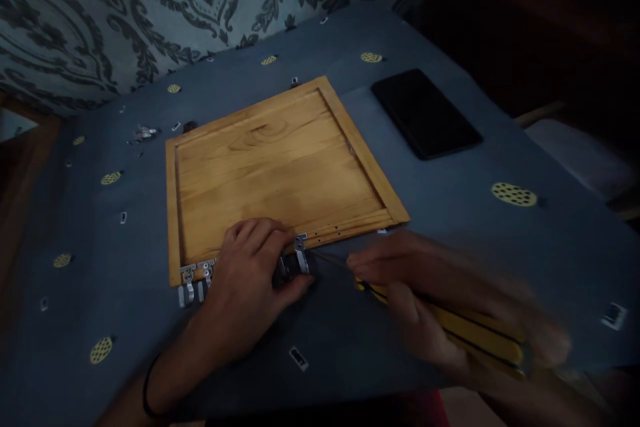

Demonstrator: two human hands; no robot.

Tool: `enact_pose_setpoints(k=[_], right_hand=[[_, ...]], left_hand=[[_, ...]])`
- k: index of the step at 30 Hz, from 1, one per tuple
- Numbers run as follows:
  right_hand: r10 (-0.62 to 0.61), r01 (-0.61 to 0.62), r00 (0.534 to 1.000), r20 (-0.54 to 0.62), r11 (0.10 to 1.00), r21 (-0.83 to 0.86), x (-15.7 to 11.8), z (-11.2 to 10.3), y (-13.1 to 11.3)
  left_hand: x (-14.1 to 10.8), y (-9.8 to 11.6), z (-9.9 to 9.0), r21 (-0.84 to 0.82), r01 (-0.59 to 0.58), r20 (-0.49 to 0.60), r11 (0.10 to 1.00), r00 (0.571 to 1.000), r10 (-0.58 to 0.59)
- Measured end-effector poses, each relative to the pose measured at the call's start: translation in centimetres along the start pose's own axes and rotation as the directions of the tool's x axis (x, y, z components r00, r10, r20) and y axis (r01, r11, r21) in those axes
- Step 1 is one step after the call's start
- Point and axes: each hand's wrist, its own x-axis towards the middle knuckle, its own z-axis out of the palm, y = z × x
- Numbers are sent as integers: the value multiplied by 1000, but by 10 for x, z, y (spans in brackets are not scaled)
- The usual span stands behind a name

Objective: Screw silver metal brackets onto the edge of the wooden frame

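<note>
A framed wooden panel point(260, 173), like a small cabinet door, lies flat on the cloth. Several metal hinges line its near edge, with a pair of hinges point(188, 283) at the left corner. My left hand point(250, 280) rests over that edge, fingers bent on the wood and thumb below, gripping around another hinge point(301, 253); part of what it covers is hidden. Blurred by motion, my right hand point(425, 300) is closed around the yellow-and-black handle of a screwdriver point(470, 333). Its thin shaft points left toward the hinge beside my left fingers; whether the tip touches is unclear.
A black phone or tablet point(425, 113) lies right of the panel. Small metal pieces point(145, 133) sit in a heap on the left, near a dark small object point(190, 126). The patterned blue cloth point(550, 260) covers the table, with a patterned curtain point(165, 7) behind.
</note>
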Motion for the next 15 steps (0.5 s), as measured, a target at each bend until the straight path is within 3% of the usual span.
enact_pose_setpoints(k=[5,15], right_hand=[[30,-33,999,22,990,136,-1,1,1],[20,-28,997,73,993,116,9,-1,-4]], left_hand=[[0,0,0,3,4,-1,1000,1000,-4],[-1,0,1,3,-8,-20,1000,1000,8]])
